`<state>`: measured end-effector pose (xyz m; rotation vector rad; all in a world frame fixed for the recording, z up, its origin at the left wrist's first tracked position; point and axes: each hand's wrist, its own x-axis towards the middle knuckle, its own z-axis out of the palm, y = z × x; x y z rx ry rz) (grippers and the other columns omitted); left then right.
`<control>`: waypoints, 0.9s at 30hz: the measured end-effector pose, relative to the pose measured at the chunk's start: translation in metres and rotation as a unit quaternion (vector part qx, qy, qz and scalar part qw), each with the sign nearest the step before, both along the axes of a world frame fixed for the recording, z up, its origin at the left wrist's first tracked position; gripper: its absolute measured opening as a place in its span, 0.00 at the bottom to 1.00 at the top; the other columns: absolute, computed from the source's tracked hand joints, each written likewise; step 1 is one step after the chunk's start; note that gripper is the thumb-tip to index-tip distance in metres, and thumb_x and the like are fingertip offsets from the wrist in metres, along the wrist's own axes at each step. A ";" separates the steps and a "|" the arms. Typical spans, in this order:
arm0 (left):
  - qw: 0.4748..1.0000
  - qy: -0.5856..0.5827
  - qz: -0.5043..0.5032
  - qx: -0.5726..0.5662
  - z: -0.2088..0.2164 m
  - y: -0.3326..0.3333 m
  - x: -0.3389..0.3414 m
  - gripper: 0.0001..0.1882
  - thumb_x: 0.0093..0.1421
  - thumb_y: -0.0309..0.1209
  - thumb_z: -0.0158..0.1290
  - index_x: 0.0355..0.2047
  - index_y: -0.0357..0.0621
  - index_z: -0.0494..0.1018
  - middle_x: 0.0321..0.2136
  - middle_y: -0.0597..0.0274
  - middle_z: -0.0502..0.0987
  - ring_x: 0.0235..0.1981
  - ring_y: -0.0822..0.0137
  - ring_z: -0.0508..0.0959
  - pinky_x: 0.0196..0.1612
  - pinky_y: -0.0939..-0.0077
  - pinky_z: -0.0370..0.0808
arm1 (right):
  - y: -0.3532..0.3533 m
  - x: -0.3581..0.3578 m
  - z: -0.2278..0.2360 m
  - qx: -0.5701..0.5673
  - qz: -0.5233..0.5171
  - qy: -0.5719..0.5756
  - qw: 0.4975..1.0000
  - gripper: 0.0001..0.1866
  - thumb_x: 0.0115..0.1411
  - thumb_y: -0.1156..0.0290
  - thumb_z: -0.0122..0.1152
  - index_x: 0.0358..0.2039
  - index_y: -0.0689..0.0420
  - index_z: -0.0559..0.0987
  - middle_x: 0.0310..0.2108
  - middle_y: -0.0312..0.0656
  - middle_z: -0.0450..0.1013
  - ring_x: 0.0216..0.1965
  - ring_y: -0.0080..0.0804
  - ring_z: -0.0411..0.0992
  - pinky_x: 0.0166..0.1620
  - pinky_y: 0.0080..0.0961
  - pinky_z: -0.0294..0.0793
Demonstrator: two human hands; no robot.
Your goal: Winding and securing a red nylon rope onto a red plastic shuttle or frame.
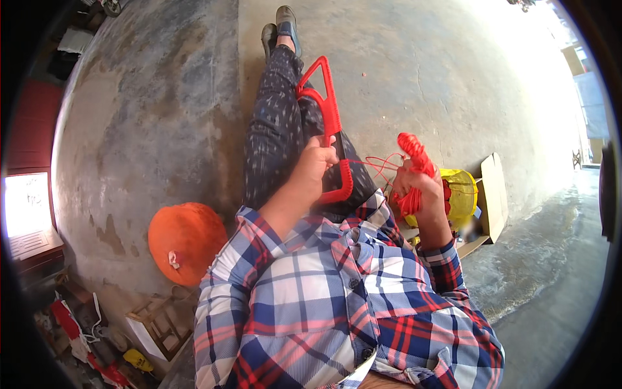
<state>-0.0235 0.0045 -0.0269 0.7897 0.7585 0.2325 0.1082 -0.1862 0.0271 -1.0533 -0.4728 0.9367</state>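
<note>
My left hand is closed around the middle of a frame above my lap. Tight red wrapping covers most of the frame. Its far end forms an open triangle and its near end bends round; a short dark stretch lies between, beside my fingers. Off to the right, my right hand grips a bundle of red cord, which sticks out above and below the fist. Loose thin strands run from the bundle across to the frame, near the dark stretch.
Right of my hip, a yellow bag holding red things sits in an open cardboard box. An orange rounded object is at my left. A wooden frame and clutter lie lower left. My legs stretch ahead on the concrete floor.
</note>
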 end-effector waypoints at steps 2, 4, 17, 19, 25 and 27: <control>1.000 -0.014 0.026 -0.006 0.006 -0.002 -0.001 0.17 0.52 0.25 0.52 0.44 0.42 0.67 0.36 0.66 0.70 0.35 0.73 0.70 0.43 0.81 0.65 | 0.003 0.007 -0.010 -0.068 -0.063 0.038 0.995 0.07 0.56 0.70 0.56 0.32 0.60 0.72 0.18 0.36 0.68 0.16 0.24 0.66 0.23 0.22 0.65; 0.997 -0.014 0.046 0.068 0.016 -0.003 -0.003 0.20 0.53 0.27 0.53 0.47 0.40 0.66 0.39 0.64 0.69 0.39 0.71 0.71 0.46 0.79 0.66 | 0.006 0.020 -0.017 -0.146 -0.079 0.059 0.984 0.16 0.61 0.61 0.54 0.41 0.61 0.72 0.19 0.36 0.69 0.16 0.21 0.66 0.22 0.18 0.64; 0.959 -0.255 0.118 0.033 0.086 0.022 -0.015 0.16 0.64 0.23 0.50 0.52 0.43 0.69 0.44 0.60 0.74 0.46 0.66 0.75 0.54 0.73 0.69 | 0.038 0.002 -0.036 -0.059 0.124 0.162 0.977 0.26 0.64 0.49 0.48 0.42 0.64 0.75 0.22 0.33 0.69 0.19 0.19 0.63 0.23 0.16 0.60; 0.937 -0.181 0.073 0.289 0.061 0.050 -0.030 0.14 0.61 0.23 0.51 0.48 0.44 0.73 0.41 0.62 0.74 0.43 0.66 0.75 0.49 0.72 0.71 | 0.049 0.026 -0.028 0.030 0.129 0.140 0.981 0.21 0.63 0.54 0.53 0.39 0.63 0.77 0.20 0.30 0.67 0.18 0.18 0.59 0.21 0.15 0.55; 0.681 0.051 -0.266 0.681 0.044 0.030 -0.041 0.18 0.46 0.17 0.57 0.40 0.40 0.76 0.35 0.55 0.73 0.38 0.55 0.77 0.41 0.70 0.74 | 0.083 0.012 -0.044 -0.056 0.194 -0.370 0.907 0.13 0.53 0.67 0.65 0.37 0.61 0.79 0.39 0.41 0.75 0.43 0.34 0.72 0.47 0.30 0.71; 0.703 0.072 -0.255 0.660 0.043 0.018 -0.029 0.16 0.46 0.19 0.58 0.38 0.39 0.75 0.36 0.53 0.74 0.38 0.52 0.77 0.41 0.68 0.74 | 0.083 0.014 -0.037 -0.133 0.266 -0.419 0.858 0.16 0.50 0.67 0.67 0.38 0.62 0.79 0.47 0.45 0.72 0.51 0.41 0.69 0.55 0.35 0.67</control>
